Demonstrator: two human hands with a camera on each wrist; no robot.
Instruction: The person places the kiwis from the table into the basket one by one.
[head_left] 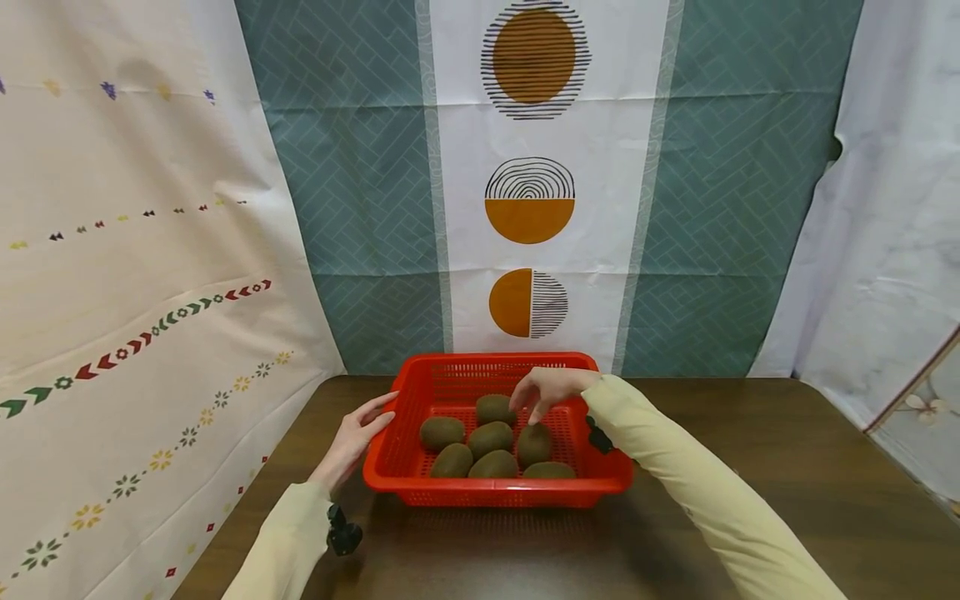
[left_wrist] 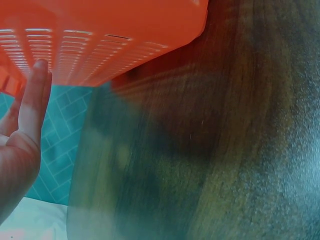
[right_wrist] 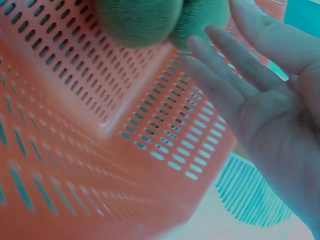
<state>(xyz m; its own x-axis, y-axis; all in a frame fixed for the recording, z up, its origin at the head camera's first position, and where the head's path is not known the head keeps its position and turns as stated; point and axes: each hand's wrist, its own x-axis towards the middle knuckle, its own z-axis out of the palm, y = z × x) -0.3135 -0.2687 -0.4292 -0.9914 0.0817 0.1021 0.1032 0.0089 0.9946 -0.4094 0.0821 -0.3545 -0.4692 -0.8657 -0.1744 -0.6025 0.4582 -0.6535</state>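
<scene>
Several brown, fuzzy kiwifruits (head_left: pixel 491 438) lie together in a red slotted plastic basket (head_left: pixel 498 483). My left hand (head_left: pixel 356 439) is at the basket's left side, its fingers straight along the rim. In the left wrist view those fingers (left_wrist: pixel 33 102) lie against the slotted outer wall. My right hand (head_left: pixel 549 388) reaches into the basket from the right. Its fingers are lightly bent by the rearmost kiwifruit (head_left: pixel 492 408), and its thumb points down over another kiwifruit (head_left: pixel 534 447). In the right wrist view the fingertips overlap the lower side of a kiwifruit (right_wrist: pixel 205 22).
The basket stands on a dark brown wooden table (head_left: pixel 712 450). Behind it hangs a green and white cloth (head_left: pixel 367 208) with orange circles. A cream patterned cloth (head_left: pixel 150 292) hangs at the left, a pale marbled one (head_left: pixel 885 275) at the right.
</scene>
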